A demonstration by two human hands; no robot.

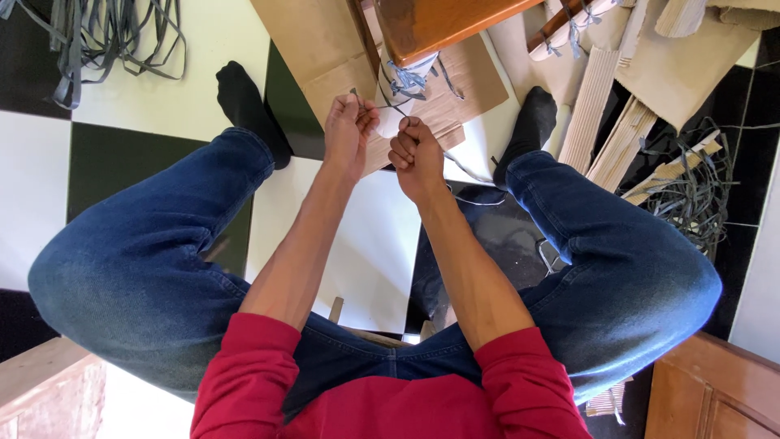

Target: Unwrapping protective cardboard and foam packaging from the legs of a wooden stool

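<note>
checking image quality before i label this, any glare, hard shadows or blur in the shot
Head view: strong daylight washes out the white floor tiles, with a hard shadow under the left thigh; the left hand and right hand are sharp enough to show the thin grey cord they pinch; the wide lens bulges the jeans at the edges.
</note>
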